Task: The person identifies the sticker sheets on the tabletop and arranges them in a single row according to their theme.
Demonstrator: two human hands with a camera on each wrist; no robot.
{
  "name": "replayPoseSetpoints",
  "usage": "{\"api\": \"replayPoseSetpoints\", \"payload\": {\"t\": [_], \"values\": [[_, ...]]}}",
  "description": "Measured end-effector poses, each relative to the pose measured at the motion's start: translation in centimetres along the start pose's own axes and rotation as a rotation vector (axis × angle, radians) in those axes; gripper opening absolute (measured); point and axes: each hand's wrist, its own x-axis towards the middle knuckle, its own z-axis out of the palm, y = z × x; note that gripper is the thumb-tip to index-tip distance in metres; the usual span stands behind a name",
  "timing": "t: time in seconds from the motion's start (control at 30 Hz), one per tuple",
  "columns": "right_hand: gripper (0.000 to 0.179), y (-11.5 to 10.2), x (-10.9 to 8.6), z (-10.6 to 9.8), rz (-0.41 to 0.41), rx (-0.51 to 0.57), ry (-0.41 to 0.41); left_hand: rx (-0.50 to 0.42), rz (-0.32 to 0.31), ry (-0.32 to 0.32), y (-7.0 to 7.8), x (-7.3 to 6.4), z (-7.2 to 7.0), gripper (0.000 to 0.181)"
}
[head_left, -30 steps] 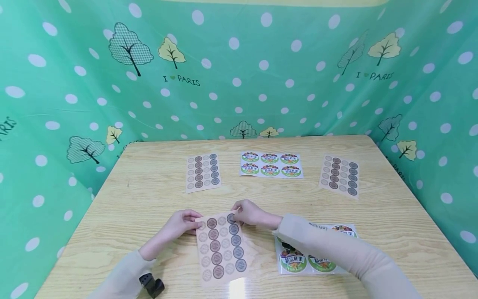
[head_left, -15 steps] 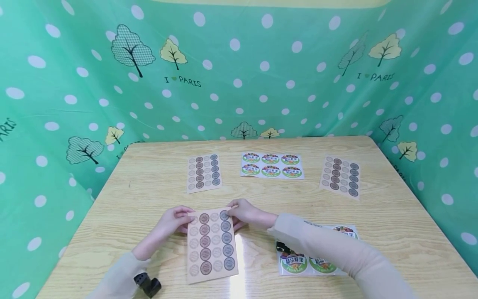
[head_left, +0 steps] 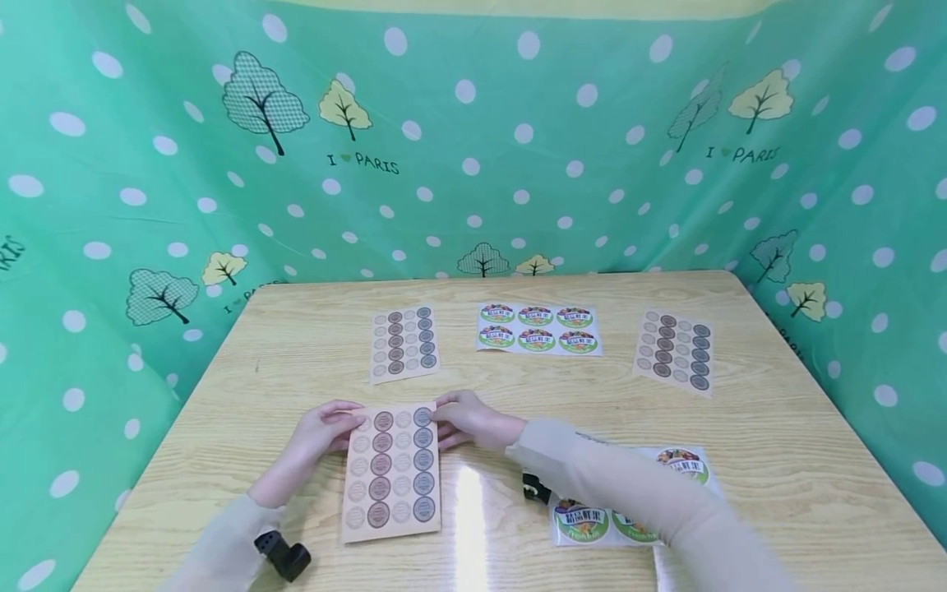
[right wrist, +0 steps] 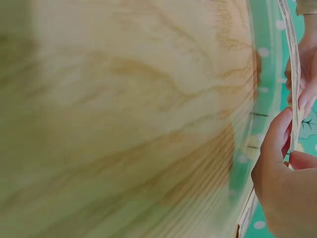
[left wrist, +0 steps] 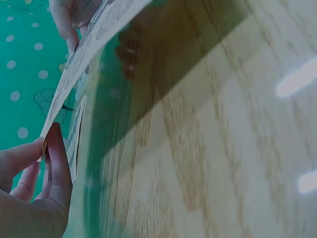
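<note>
Between both hands is a tan sheet of round stickers [head_left: 392, 473], its columns alternating pale, brown, pale and grey-blue. My left hand [head_left: 320, 433] pinches the upper left corner between thumb and fingers. At the upper right corner, the thumb and fingers of my right hand [head_left: 473, 421] pinch the same sheet. From the left wrist view, the sheet [left wrist: 91, 52] appears edge-on, raised above the wooden table, with a dark reflection beneath. The right wrist view likewise shows the sheet [right wrist: 295, 74] edge-on in the fingers.
Farther back on the wooden table [head_left: 296, 345] lie a tan sticker sheet [head_left: 404, 344], a white fruit-label sheet [head_left: 538, 328] and another tan sheet [head_left: 673, 349]. More fruit-label stickers [head_left: 582, 523] lie partly under the right forearm. A green polka-dot cloth [head_left: 473, 148] hangs behind.
Both hands have moved left with the tan sticker sheet, which now sits straighter and a little higher in the head view. The sheets at the back stay in place.
</note>
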Motion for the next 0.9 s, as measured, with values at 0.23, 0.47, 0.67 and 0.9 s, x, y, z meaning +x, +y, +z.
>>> {"api": "replayPoseSetpoints", "payload": {"t": [0.23,0.47,0.67,0.9], "values": [[0.024,-0.2,0.9,1.4,-0.013,0.033,0.017,-0.024,-0.012,0.037,-0.2,0.1,-1.4,0.030],[0.028,-0.6,1.9,2.7,-0.014,0.064,0.027,-0.051,-0.008,0.045,0.2,0.3,-3.1,0.025],[0.027,-0.8,2.9,3.7,-0.015,0.090,0.017,-0.046,-0.026,0.024,0.4,0.7,-4.6,0.023],[0.028,-1.0,4.1,5.0,-0.033,0.122,0.032,-0.070,-0.052,0.001,0.6,1.1,-6.3,0.017]]}}
